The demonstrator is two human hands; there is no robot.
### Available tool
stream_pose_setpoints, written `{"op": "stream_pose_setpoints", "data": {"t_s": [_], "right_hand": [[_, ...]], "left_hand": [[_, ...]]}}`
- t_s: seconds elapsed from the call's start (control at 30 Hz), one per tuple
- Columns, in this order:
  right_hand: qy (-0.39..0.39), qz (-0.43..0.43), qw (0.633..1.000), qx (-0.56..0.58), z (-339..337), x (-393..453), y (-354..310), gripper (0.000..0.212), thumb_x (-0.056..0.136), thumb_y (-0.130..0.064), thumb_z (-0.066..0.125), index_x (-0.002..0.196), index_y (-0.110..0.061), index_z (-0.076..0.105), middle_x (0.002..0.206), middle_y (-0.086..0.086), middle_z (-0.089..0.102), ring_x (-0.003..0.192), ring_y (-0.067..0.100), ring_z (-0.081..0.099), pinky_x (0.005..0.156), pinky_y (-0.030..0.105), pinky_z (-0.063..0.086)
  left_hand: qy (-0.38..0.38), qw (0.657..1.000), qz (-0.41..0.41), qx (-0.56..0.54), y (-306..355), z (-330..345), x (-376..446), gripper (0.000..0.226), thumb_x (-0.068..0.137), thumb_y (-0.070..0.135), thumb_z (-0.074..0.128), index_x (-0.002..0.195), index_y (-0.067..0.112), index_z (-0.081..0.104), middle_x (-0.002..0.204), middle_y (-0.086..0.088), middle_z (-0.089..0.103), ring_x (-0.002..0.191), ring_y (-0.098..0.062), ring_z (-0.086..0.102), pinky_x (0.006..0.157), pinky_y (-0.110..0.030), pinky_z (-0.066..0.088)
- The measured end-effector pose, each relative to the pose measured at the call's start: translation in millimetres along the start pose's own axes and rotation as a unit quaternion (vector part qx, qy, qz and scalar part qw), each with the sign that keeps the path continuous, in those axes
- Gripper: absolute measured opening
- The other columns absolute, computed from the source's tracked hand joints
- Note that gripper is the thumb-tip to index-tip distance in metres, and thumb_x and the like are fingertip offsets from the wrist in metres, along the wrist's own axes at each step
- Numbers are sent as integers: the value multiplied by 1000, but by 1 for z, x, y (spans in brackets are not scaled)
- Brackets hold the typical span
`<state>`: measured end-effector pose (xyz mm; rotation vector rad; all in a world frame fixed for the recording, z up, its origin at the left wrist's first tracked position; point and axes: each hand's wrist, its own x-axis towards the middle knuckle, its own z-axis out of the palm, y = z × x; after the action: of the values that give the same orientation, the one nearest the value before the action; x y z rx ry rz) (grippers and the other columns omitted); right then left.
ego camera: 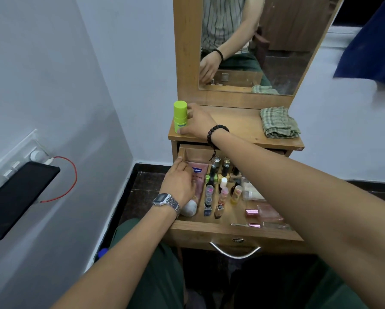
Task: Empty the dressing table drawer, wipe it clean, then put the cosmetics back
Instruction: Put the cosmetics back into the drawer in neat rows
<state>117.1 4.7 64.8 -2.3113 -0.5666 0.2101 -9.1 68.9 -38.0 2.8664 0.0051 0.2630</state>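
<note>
On the tabletop's left corner, the right hand (196,123) curls its fingers round the upright green bottle (180,117). Below, inside the open drawer (231,228), the left hand (180,182) lies on the pink tube (197,181) (fingers bent over it, grip unclear), whose long axis runs front to back, directly under that hand, the nearer 1.

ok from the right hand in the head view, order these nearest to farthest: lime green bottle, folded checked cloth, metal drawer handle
1. Lime green bottle: on the tabletop's left end, held by the right hand.
2. Folded checked cloth: on the tabletop's right end.
3. Curved metal drawer handle: on the open drawer's front, closest to the person.
</note>
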Motion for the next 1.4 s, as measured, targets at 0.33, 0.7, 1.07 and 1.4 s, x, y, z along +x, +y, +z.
{"op": "stream_pose_setpoints", "data": {"t_s": [0.33, 0.7, 1.07, 1.4], "right_hand": [[46, -5, 999, -6, 18, 4, 6, 43, 78, -22, 74, 117, -8, 60, 116, 9, 65, 108, 25, 58, 76, 24, 39], [71, -65, 994, 48, -43, -87, 20, 45, 72, -29, 82, 111, -23, 61, 101, -7, 68, 89, 9, 64, 80, 28, 53], [-41, -13, 992, -121, -34, -189, 88, 44, 68, -24, 78, 108, -24, 57, 94, -4, 68, 86, 13, 63, 76, 35, 53], [-71, 33, 975, -207, -8, -195, 111, 46, 75, -29, 69, 117, -25, 51, 96, 6, 67, 86, 24, 63, 66, 34, 53]], "left_hand": [[-2, 1000, 5, 10, -4, -1, -2, 40, 91, 24, 47, 127, 8, 54, 136, -8, 50, 143, -18, 20, 119, -26, 10], [1, 1000, 8, 0, -10, -1, -2, 37, 89, 20, 50, 122, 6, 55, 132, -10, 52, 142, -21, 22, 118, -24, 7], [-17, 1000, 4, 25, -7, 2, 0, 43, 91, 26, 49, 130, 8, 51, 138, -7, 49, 142, -20, 22, 119, -28, 10], [-20, 999, 11, 38, -2, -1, -1, 42, 92, 26, 48, 130, 9, 51, 138, -6, 49, 142, -19, 22, 119, -27, 8]]}}
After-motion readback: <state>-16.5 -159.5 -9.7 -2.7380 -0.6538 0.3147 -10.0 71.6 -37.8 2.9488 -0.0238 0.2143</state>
